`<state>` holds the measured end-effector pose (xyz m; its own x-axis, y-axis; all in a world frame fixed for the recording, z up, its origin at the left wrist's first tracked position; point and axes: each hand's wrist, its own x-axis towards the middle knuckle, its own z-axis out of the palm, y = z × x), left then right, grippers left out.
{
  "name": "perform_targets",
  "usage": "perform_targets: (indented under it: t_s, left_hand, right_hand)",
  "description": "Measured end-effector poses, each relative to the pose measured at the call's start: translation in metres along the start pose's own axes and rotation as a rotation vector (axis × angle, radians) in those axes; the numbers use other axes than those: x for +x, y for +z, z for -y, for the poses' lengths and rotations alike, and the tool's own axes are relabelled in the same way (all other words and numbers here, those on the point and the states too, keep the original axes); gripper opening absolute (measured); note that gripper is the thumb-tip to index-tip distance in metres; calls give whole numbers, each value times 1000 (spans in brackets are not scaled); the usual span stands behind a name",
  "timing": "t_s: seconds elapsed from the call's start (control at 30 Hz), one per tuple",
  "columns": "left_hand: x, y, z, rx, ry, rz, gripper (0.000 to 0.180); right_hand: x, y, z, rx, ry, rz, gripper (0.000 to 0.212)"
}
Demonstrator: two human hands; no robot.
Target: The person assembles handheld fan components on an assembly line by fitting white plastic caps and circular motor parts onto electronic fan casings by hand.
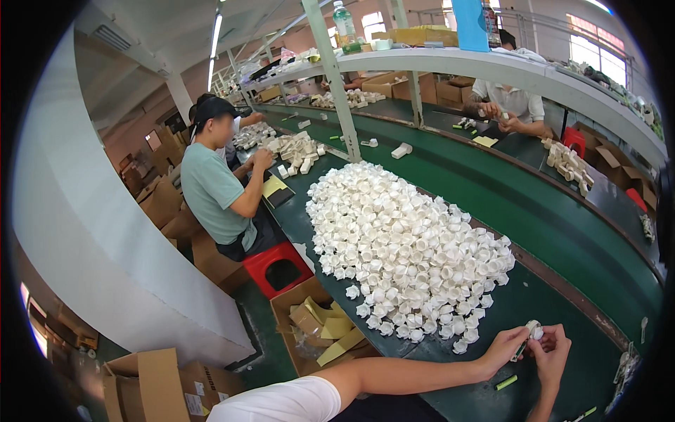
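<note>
at near right, left hand and right hand pinch small white piece
both grips closed on it; green cylinder nearer, white cups heaped farther left.

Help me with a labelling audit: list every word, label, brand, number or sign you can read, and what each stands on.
Cardboard box, lower left: dark lettering, too blurred to read.
White labels on it: too small.
Bottle on the shelf: label too small to read.
No text reads clearly.
</note>
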<state>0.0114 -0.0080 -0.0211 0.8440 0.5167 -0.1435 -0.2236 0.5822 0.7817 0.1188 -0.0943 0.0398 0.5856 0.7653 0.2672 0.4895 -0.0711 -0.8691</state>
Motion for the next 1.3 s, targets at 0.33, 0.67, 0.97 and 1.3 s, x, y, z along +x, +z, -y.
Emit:
perform_targets:
  t_s: [0.33, 0.67, 0.97, 1.3]
  left_hand:
    - [2, -1, -5, 48, 186, -88, 36]
    - [-1, -2, -19, 161, 71, -60, 26]
    - [-4, 7, -8, 374, 333, -95, 27]
    - [-11, -3, -44, 306, 325, -137, 25]
  right_hand:
    - [4, 0, 13, 208, 114, 43, 23]
    - [2, 1, 14, 21, -41, 50, 23]
    - [-4, -1, 10, -2, 29, 36, 24]
    - [7, 18, 12, -15, -238, -1, 30]
